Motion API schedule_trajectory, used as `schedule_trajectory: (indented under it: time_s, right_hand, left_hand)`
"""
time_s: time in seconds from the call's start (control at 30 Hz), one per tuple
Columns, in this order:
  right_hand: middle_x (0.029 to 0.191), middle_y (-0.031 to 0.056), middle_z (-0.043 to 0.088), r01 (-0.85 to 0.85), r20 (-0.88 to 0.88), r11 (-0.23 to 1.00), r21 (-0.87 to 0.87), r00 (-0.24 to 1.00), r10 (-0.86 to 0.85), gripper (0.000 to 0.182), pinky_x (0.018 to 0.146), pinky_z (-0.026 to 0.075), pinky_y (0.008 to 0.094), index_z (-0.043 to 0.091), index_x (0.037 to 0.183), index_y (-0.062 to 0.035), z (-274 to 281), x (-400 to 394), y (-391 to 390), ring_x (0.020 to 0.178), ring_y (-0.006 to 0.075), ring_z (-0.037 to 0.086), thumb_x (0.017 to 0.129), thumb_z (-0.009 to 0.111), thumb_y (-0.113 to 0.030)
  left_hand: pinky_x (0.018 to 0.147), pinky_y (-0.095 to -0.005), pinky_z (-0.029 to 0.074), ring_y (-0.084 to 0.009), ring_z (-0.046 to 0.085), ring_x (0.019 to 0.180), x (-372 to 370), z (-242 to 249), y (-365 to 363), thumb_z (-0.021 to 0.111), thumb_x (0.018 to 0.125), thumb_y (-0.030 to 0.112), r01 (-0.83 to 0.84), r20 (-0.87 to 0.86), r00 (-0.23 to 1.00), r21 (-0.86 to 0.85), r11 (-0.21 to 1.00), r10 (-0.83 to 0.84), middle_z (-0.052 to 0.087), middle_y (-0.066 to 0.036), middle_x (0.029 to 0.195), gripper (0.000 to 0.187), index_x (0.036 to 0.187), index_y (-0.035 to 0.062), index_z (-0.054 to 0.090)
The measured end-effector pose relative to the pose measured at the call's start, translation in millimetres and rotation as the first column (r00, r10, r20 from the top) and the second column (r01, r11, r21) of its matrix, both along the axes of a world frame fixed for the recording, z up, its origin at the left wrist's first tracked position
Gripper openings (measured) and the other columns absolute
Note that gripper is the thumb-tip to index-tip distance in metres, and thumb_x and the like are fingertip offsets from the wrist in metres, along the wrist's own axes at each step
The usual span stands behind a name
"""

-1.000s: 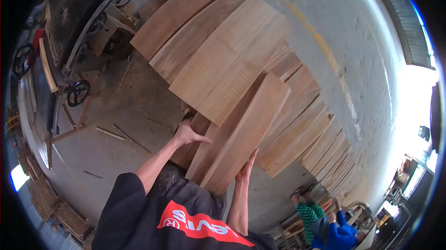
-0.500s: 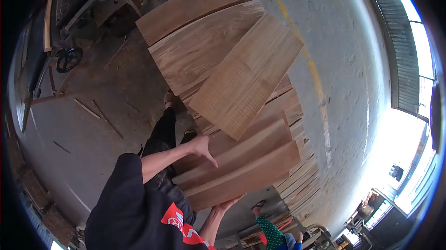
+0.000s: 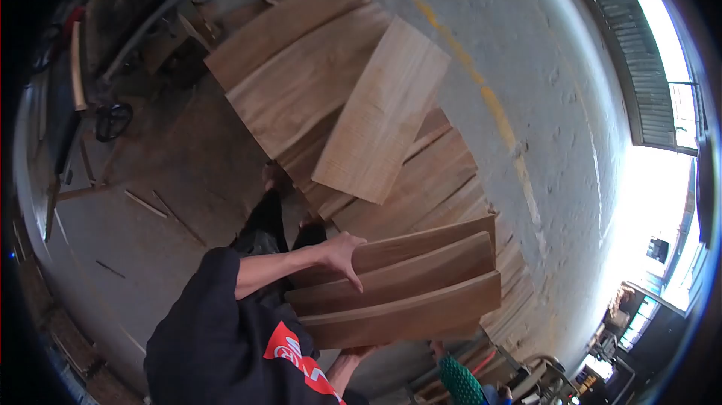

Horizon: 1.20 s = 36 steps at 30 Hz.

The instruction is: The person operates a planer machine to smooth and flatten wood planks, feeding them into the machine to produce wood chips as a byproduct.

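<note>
Three wooden boards are held in front of my body, standing on edge side by side with gaps between them. My left hand grips the boards at their upper side, its thumb lying across the nearer faces and its other fingers mostly hidden. Below, my right hand supports the lowest board from underneath; its fingers are largely out of sight. Just beyond the held boards, a loose pale plank lies slantwise over rows of wide brown planks.
At upper left stands a machine with a black handwheel. Thin wood strips lie on the concrete floor. A yellow line runs past the planks. At the bottom, another person's green dotted sleeve or trouser leg shows.
The held boards have tilted more upright and spread apart, with clearer gaps between them. They shifted down and right in view. My right hand's fingers are less visible now.
</note>
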State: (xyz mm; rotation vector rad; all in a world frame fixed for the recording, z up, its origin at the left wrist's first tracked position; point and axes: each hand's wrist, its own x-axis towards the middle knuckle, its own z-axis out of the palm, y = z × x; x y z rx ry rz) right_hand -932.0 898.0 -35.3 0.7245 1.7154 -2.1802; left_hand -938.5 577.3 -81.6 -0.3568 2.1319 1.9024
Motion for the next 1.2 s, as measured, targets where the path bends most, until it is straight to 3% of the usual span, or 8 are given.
schedule_trajectory:
  time_s: [0.27,0.37,0.47,0.63,0.77,0.87,0.97,1.2]
  right_hand:
    - [0.161,0.0185,0.051,-0.295,-0.189,0.947,-0.131,0.945,0.268,0.077,0.114,0.052,0.0541,0.046,0.163,-0.0095,35.0,-30.5,-80.0,0.145,0.0344,0.055,0.11,0.052,-0.066]
    - [0.16,0.0195,0.052,-0.434,-0.26,0.877,-0.204,0.888,0.379,0.077,0.114,0.052,0.0541,0.047,0.162,-0.0084,50.3,-60.8,-113.2,0.145,0.0346,0.056,0.11,0.051,-0.066]
    - [0.167,0.0139,0.045,-0.547,-0.266,0.805,-0.228,0.831,0.489,0.079,0.123,0.044,0.0567,0.037,0.169,-0.0183,46.9,-92.9,-165.3,0.151,0.0379,0.047,0.109,0.052,-0.068]
    - [0.159,0.0145,0.055,-0.787,-0.193,0.533,-0.311,0.601,0.775,0.078,0.115,0.051,0.0506,0.044,0.164,-0.0071,34.6,-96.0,-287.7,0.142,0.0321,0.057,0.11,0.059,-0.06]
    - [0.14,0.0141,0.07,-0.9,-0.097,0.373,-0.226,0.402,0.911,0.067,0.104,0.059,0.045,0.059,0.152,-0.0003,13.6,-72.3,-401.3,0.125,0.03,0.07,0.109,0.065,-0.052]
    - [0.1,0.005,0.078,-0.867,-0.007,0.406,-0.289,0.426,0.905,0.048,0.072,0.061,0.0323,0.076,0.124,0.0048,10.8,-32.4,-493.0,0.083,0.0144,0.073,0.109,0.071,-0.04]
    - [0.095,0.0037,0.077,-0.887,-0.006,0.371,-0.275,0.387,0.922,0.046,0.069,0.061,0.0315,0.076,0.124,0.0023,26.7,18.2,-594.9,0.079,0.0125,0.072,0.11,0.069,-0.041]
    - [0.123,0.0109,0.079,-0.962,0.072,0.093,-0.257,0.077,0.994,0.061,0.082,0.064,0.0421,0.069,0.141,-0.0007,32.2,69.7,-814.6,0.1,0.0249,0.078,0.109,0.064,-0.052]
  left_hand:
    - [0.103,-0.0402,0.058,-0.0294,0.075,0.118,47.6,70.1,-55.6,0.107,0.055,0.052,-0.358,-0.111,0.929,-0.022,0.933,0.354,0.079,-0.02,0.122,0.1,0.13,-0.0022,0.072]
    - [0.104,-0.0387,0.057,-0.0261,0.075,0.117,70.8,85.9,-73.7,0.107,0.056,0.052,-0.519,-0.113,0.853,-0.293,0.803,0.51,0.08,-0.018,0.122,0.097,0.131,-0.0006,0.073]
    - [0.107,-0.0371,0.056,-0.0243,0.074,0.119,100.0,106.6,-96.6,0.107,0.059,0.05,-0.708,-0.163,0.703,-0.063,0.704,0.692,0.08,-0.014,0.123,0.095,0.133,0.0006,0.073]
    - [0.104,-0.0362,0.055,-0.0194,0.072,0.115,175.8,112.1,-153.4,0.109,0.065,0.028,-0.896,-0.133,0.411,0.121,0.426,0.902,0.078,-0.008,0.124,0.083,0.132,-0.0032,0.072]
    - [0.099,-0.0349,0.058,-0.019,0.075,0.11,241.3,128.8,-217.1,0.105,0.069,0.029,-0.961,-0.087,0.266,0.049,0.271,0.96,0.08,-0.013,0.122,0.076,0.128,-0.0054,0.073]
    - [0.098,-0.0364,0.059,-0.0227,0.077,0.111,290.6,102.1,-279.7,0.105,0.067,0.034,-0.98,-0.051,0.197,0.026,0.198,0.979,0.081,-0.015,0.121,0.083,0.13,-0.0076,0.071]
    - [0.097,-0.0375,0.06,-0.0248,0.077,0.113,335.1,100.9,-354.4,0.105,0.067,0.037,-0.997,-0.09,0.078,0.018,0.08,0.993,0.08,-0.018,0.122,0.085,0.13,-0.0086,0.07]
    - [0.098,-0.0413,0.061,-0.0287,0.076,0.114,413.6,163.4,-509.6,0.103,0.074,0.031,-0.998,0.088,-0.057,-0.044,-0.054,0.995,0.076,-0.023,0.128,0.085,0.136,-0.0099,0.064]
